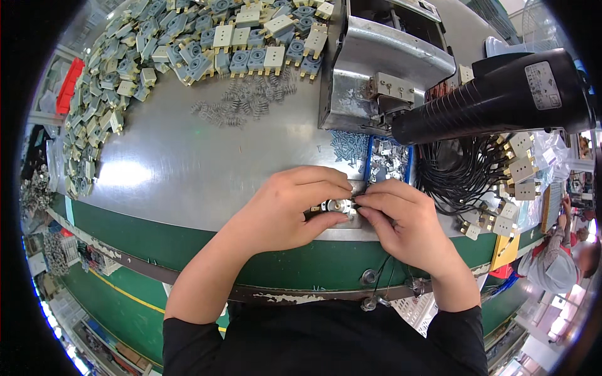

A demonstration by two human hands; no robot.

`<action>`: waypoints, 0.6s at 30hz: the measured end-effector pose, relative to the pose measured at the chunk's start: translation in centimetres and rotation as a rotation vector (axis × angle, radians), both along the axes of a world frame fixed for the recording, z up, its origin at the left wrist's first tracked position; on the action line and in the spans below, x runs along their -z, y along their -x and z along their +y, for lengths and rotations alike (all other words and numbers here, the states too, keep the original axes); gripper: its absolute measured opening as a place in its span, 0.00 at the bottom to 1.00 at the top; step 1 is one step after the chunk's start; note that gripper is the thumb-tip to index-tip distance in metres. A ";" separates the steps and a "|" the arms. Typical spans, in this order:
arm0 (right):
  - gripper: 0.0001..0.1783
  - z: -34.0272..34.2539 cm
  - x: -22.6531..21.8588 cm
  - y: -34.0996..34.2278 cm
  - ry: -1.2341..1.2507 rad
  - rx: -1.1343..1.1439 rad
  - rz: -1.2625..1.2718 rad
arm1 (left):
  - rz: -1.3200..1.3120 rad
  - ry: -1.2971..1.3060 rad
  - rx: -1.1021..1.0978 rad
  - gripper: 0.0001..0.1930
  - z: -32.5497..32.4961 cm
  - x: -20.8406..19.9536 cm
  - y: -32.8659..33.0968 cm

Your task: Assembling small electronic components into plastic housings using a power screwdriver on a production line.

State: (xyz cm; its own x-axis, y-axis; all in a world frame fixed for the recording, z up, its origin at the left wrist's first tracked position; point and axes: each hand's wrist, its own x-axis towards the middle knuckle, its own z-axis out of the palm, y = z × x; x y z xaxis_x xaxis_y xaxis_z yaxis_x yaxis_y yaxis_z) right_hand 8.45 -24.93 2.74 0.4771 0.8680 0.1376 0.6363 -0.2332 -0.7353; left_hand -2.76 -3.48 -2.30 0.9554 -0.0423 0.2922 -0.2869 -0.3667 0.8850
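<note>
While both hands meet at the table edge, the left hand and right hand pinch a small metal part between fingertips; its axis is unclear. Just beyond, a blue tray holds metal clips.

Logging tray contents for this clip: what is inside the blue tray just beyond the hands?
The blue tray holds small bent metal clips. Its near end is covered by the right hand, so what lies there cannot be seen.
</note>
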 end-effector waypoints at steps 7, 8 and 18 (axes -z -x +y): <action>0.15 0.3 0.3 -2.4 0.009 -0.128 -0.117 | 0.013 0.013 0.003 0.18 0.0 -0.1 0.0; 0.15 0.5 0.6 -3.0 -0.015 -0.177 -0.130 | 0.017 0.010 0.002 0.18 0.1 -0.2 0.0; 0.15 0.4 -0.7 -2.3 -0.077 -0.053 -0.025 | 0.011 0.018 -0.005 0.18 0.2 -0.2 0.3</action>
State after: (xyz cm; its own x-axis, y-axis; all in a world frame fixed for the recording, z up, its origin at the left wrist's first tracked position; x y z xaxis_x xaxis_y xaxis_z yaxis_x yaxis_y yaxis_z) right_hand 10.76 -24.49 3.40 0.4262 0.8785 0.2156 0.6645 -0.1423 -0.7336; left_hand -3.06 -3.32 -2.15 0.9587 -0.0320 0.2825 -0.2753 -0.3520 0.8946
